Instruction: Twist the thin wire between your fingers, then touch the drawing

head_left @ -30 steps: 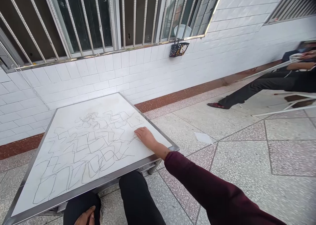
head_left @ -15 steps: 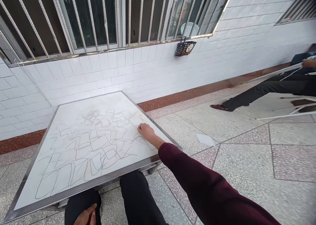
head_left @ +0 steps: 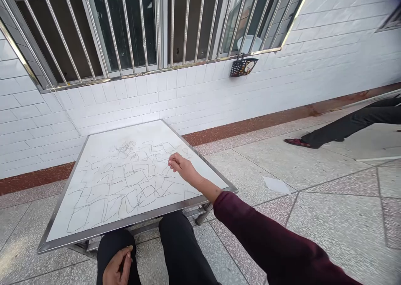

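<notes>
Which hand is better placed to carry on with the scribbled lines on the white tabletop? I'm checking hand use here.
Probably the right hand: it is stretched out over the scribbled lines on the white tabletop, fingers pinched. The left hand rests on the knee below the table edge.

White tiled wall (head_left: 194, 97) running behind – barred window (head_left: 140, 26) sitting above, daylight coming in; speckled terrazzo floor (head_left: 313, 218) spreading right, red skirting band (head_left: 250, 124) lining wall base.
</notes>
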The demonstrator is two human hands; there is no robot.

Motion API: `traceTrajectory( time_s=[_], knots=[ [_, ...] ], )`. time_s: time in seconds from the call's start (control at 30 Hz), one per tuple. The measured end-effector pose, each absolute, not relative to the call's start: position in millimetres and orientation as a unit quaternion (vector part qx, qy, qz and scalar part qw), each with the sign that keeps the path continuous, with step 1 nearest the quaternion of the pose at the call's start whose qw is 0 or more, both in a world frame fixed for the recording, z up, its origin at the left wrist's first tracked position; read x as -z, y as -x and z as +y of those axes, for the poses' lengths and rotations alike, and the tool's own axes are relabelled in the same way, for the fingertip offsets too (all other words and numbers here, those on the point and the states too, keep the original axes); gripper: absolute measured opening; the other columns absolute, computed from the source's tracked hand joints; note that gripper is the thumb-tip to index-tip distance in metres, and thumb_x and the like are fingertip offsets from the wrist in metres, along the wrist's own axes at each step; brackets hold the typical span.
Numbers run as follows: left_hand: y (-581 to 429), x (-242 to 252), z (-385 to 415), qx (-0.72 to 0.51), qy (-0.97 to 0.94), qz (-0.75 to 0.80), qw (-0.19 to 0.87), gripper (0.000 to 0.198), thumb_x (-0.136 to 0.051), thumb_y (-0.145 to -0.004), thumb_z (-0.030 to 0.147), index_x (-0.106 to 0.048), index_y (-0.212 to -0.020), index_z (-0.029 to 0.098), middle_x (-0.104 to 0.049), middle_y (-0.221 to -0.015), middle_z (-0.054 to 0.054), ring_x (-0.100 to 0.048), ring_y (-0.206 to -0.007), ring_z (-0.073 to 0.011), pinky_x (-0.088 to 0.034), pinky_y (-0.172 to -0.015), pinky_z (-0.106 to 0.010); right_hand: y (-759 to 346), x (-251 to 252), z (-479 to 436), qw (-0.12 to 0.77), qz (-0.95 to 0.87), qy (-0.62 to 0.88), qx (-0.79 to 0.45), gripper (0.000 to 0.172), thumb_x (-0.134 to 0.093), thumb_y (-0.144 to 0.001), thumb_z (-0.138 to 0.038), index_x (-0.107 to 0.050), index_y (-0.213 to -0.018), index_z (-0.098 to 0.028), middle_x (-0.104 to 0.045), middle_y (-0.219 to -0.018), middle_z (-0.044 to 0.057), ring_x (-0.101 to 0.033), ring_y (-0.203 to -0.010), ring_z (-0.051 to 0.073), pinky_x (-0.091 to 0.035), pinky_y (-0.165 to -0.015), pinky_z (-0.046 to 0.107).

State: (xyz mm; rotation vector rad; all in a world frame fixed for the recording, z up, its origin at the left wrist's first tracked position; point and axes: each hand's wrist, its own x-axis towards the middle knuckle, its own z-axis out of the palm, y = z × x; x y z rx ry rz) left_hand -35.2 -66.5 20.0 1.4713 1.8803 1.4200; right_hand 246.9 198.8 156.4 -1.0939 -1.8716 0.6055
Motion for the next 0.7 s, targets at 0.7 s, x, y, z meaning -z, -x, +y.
traceTrajectory(
  time_s=[0.7],
  knots=[
    [6, -96, -63, -0.296, -0.741, 0.564, 0.211, 0.043, -0.035, -0.099, 0.029, -0.053, -0.138, 0.021, -0.073, -0.102, -0.007, -0.068, -0.084, -0.0173, -0.055, -0.082, -0.032, -186, -67, 2, 0.391, -0.869, 0.248, -0.176, 0.019, -0.042, -0.102, -0.024, -0.060, -0.099, -0.019, -0.066, -0.087, 0.006, -0.059, -0.082, 0.017, -0.052, -0.076, 0.029]
  ],
)
